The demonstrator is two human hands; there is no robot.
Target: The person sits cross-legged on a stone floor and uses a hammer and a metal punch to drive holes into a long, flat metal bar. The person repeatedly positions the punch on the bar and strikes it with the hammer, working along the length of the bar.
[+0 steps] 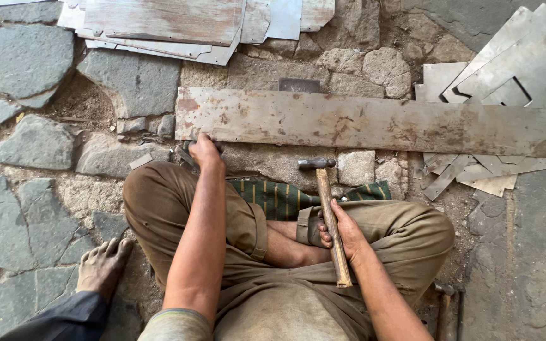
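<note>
The right hand [344, 232] is closed round a hammer [328, 215], head pointing far. The left hand [204, 151] curls over a small tool (half hidden) at the near left corner of the long metal strip [368, 123]. A square, steady strike would serve best.

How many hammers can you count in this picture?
1. The hammer is in the right hand, its head resting near the long metal strip. Others may be hidden.

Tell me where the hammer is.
In the head view, the hammer is right of centre, gripped by the right hand, its head just below the long metal strip.
</note>
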